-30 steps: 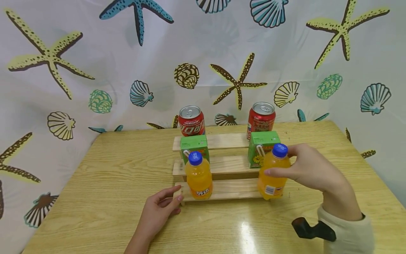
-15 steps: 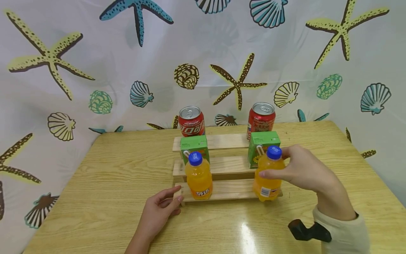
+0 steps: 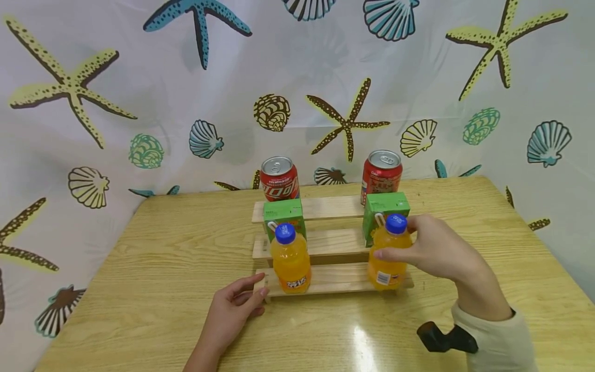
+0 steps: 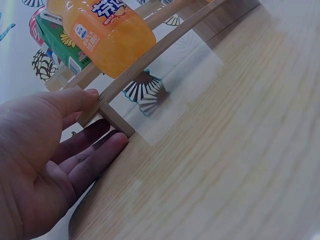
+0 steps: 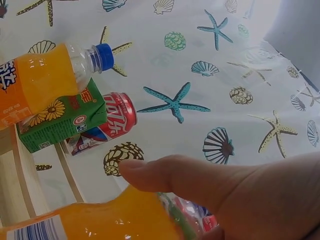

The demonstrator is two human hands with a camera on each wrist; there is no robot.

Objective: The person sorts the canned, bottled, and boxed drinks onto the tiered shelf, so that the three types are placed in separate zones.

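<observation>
My right hand [image 3: 432, 248] grips an orange soda bottle [image 3: 388, 258] with a blue cap, thumb on its near side. The bottle stands over the right end of the front slat of a stepped wooden rack [image 3: 337, 278]; I cannot tell whether its base touches. At the rack's left front corner, my left hand [image 3: 232, 310] holds the slat end, thumb [image 4: 82, 100] on top and fingers by the leg. A second orange soda bottle [image 3: 291, 263] stands upright on the left of that slat. The right wrist view shows the held bottle [image 5: 100, 222] below the thumb.
Green drink cartons stand on the middle slat, a left carton [image 3: 283, 209] and a right carton [image 3: 386, 204], each behind a bottle. Red cola cans, a left can [image 3: 280, 181] and a right can [image 3: 382, 175], stand at the back. Patterned cloth [image 3: 176, 88] hangs behind the table [image 3: 162, 258].
My right hand has moved the orange soda bottle leftward, from the slat's right end region to over the slat in front of the right carton. My left hand has stayed at the rack corner.
</observation>
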